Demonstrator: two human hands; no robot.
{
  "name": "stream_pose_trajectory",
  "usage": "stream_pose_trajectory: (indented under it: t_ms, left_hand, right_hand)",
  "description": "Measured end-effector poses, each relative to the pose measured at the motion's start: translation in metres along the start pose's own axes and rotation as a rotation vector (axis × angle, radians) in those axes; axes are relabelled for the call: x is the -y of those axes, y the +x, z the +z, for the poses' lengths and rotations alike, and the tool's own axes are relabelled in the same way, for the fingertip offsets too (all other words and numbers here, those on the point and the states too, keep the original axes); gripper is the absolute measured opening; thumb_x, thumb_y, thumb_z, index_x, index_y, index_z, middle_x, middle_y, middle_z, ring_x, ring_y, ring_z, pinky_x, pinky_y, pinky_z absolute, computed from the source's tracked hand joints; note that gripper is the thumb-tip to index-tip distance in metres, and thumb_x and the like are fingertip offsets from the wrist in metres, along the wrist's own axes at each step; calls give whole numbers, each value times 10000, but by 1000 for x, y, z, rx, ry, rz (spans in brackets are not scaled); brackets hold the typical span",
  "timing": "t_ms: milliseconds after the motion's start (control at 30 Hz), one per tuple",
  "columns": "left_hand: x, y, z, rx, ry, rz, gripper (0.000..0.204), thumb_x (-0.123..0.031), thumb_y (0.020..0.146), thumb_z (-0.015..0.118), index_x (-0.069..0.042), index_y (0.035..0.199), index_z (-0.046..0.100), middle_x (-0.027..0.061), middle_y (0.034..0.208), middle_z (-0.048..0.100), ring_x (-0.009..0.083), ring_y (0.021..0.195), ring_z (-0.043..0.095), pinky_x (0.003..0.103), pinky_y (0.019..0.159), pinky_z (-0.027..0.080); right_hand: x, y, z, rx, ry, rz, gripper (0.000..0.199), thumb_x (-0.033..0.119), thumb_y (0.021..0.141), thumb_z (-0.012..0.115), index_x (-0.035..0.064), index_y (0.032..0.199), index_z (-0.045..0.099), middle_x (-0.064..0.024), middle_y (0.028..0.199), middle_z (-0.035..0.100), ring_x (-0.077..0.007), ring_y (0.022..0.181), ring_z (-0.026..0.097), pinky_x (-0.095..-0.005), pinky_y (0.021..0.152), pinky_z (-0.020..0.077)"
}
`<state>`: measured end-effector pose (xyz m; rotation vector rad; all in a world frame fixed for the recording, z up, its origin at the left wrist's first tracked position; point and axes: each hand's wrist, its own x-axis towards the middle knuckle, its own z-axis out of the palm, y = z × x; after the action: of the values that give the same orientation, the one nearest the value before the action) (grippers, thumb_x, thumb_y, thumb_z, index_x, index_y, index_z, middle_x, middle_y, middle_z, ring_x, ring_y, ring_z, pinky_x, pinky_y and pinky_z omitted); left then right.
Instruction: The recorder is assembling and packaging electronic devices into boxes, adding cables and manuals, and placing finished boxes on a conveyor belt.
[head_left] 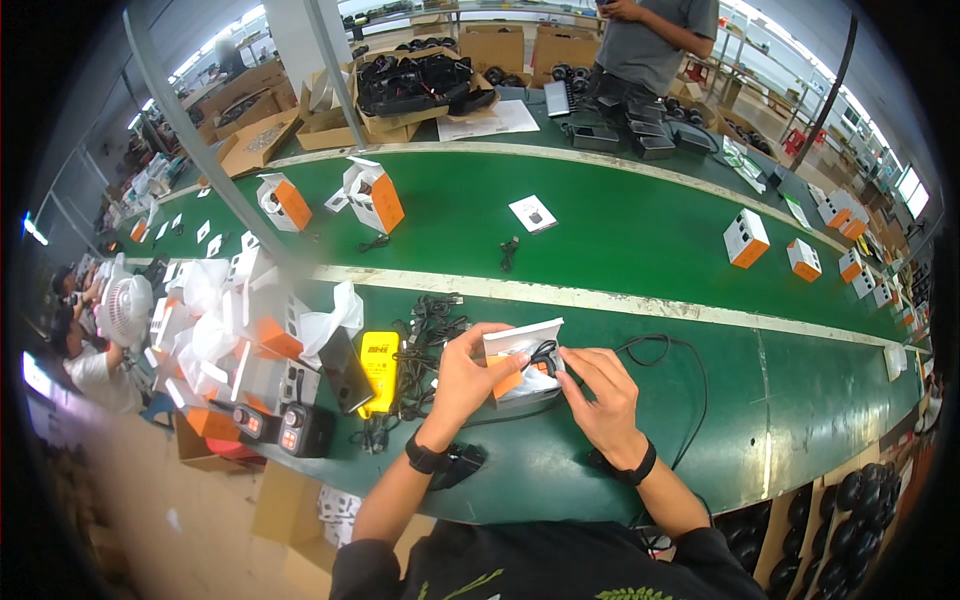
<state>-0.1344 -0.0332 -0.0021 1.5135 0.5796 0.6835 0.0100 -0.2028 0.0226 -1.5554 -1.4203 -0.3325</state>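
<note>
Working over a small white and orange box (pixel 512 391), I had it right between my two hands. My left hand (pixel 463 375) was curled close on the box's left side, with the thumb on the near part and the other fingers behind. My right hand (pixel 605 392) was at the box's other side, with its thumb and pointing finger just a little bit apart. The tips were right by a bundle of black cord (pixel 543 354) that poked up out of the box, but I could not tell if they had hold of it.

A black wristband (pixel 427 456) went around each arm behind my fingers. To the right of my fingers, a long black wire (pixel 706 385) made a loop on the green table (pixel 745 430).

Just left of my fingers was a messy heap of black cords (pixel 432 325). Next to that lay a yellow gadget (pixel 379 365), then a dark flat thing (pixel 343 372). Farther left were two black gadgets with orange buttons (pixel 300 430) and a big pile of white and orange boxes (pixel 240 335).

Past my fingertips ran a wide green strip (pixel 630 225). On it lay a small white card (pixel 533 214), a little black cord (pixel 509 254) and more boxes (pixel 746 238). Farthest out, a person in a grey shirt (pixel 660 45) stood across from me.
</note>
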Motion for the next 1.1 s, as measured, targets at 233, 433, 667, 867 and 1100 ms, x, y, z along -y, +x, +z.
stream_pose_trajectory:
  t_ms: [233, 433, 667, 867, 1100]
  left_hand:
    - [6, 12, 10, 79, 44, -53, 423, -126, 840, 944, -4, 1202, 762, 79, 1073, 829, 113, 958, 753, 292, 870, 600]
    - [-12, 17, 7, 171, -6, -134, 358, -68, 828, 901, 2, 1154, 769, 54, 1042, 812, 109, 976, 729, 289, 892, 569]
    - [-3, 20, 7, 193, -36, -211, 314, -42, 863, 851, 0, 1165, 776, 44, 1064, 807, 112, 985, 721, 293, 904, 570]
    - [1, 13, -9, 285, -90, -161, 422, -97, 958, 848, -19, 1350, 713, 40, 1233, 765, 112, 1096, 693, 292, 953, 565]
    - [18, -8, -25, 216, -153, 9, 485, -39, 1002, 792, -16, 1470, 666, 74, 1372, 743, 220, 1183, 726, 406, 1051, 574]
  right_hand:
    - [-2, -17, 11, -96, 117, 171, 350, -85, 857, 828, -5, 1197, 824, -143, 1110, 800, -321, 961, 756, -387, 850, 624]
    - [-8, -4, 8, 9, 59, -15, 358, -81, 846, 825, 2, 1195, 821, -151, 1163, 799, -344, 1027, 765, -391, 891, 630]
    - [-15, -11, 5, 125, 28, -84, 449, -46, 828, 812, 35, 1270, 803, -122, 1392, 745, -340, 1246, 714, -399, 975, 628]
    - [-17, -4, 2, 240, 44, -103, 425, -17, 844, 814, 49, 1264, 805, -83, 1374, 752, -359, 1253, 690, -411, 992, 638]
    - [-12, -7, 1, 269, 118, -41, 419, -19, 834, 844, 28, 1248, 806, -134, 1389, 751, -366, 1204, 699, -434, 983, 623]
